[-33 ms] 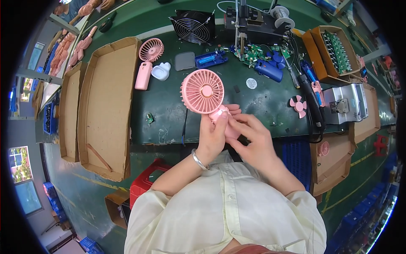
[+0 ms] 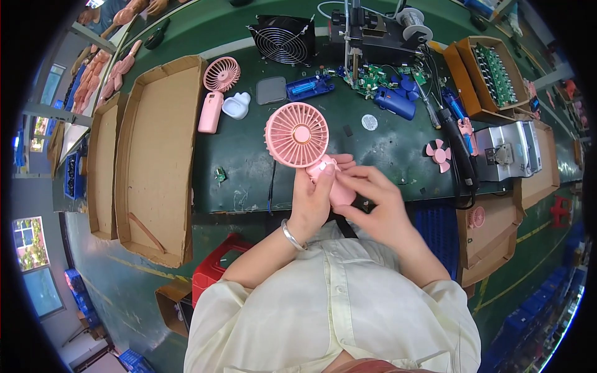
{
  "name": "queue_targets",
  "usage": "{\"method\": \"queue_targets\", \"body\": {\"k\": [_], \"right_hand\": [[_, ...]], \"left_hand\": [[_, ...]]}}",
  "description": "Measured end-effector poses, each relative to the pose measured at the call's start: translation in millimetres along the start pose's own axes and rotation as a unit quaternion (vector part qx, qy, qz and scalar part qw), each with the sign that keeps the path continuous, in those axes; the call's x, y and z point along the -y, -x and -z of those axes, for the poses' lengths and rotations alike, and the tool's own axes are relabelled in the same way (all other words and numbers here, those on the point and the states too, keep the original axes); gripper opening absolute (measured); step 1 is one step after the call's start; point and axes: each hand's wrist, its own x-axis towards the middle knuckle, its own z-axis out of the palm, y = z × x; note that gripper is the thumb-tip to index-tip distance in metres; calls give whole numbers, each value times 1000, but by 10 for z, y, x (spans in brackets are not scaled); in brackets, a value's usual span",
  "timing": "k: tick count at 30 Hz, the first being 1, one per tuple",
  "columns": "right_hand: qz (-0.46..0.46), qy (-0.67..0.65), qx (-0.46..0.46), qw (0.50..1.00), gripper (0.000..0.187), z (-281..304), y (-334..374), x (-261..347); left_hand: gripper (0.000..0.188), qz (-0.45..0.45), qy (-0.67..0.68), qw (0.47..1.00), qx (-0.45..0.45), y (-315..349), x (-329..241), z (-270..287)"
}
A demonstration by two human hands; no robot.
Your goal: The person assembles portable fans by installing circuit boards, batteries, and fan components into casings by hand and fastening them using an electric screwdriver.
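Note:
A pink handheld fan (image 2: 297, 134) with a round slatted head is held above the near edge of the green table. My left hand (image 2: 312, 200) is closed around its neck and upper handle, thumb on top. My right hand (image 2: 380, 202) has its fingertips on the side of the handle (image 2: 341, 194) and its thumb near the lower end, the handle between them. The handle's underside is hidden by my hands.
Another pink fan head (image 2: 222, 74), a pink handle case (image 2: 211, 112) and a white cloud-shaped piece (image 2: 236, 105) lie to the left, beside cardboard trays (image 2: 158, 155). Circuit boards (image 2: 376, 79), a blue case (image 2: 395, 103), a screwdriver (image 2: 431, 113) and a pink propeller (image 2: 438, 156) lie to the right.
My right thumb and fingers have spread slightly and drawn back to the right, so more of the fan's handle shows. My left hand and the fan head have barely moved.

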Motion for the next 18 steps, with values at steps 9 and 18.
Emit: {"method": "queue_targets", "body": {"k": [9,18], "right_hand": [[-288,-314,-246,870,32,1002,602,-480],[-238,-327,39,914,25,-30,251,-166]], "left_hand": [[56,59,114,988,89,12,-68,12],[64,-35,-45,989,136,67,-87,-171]]}}
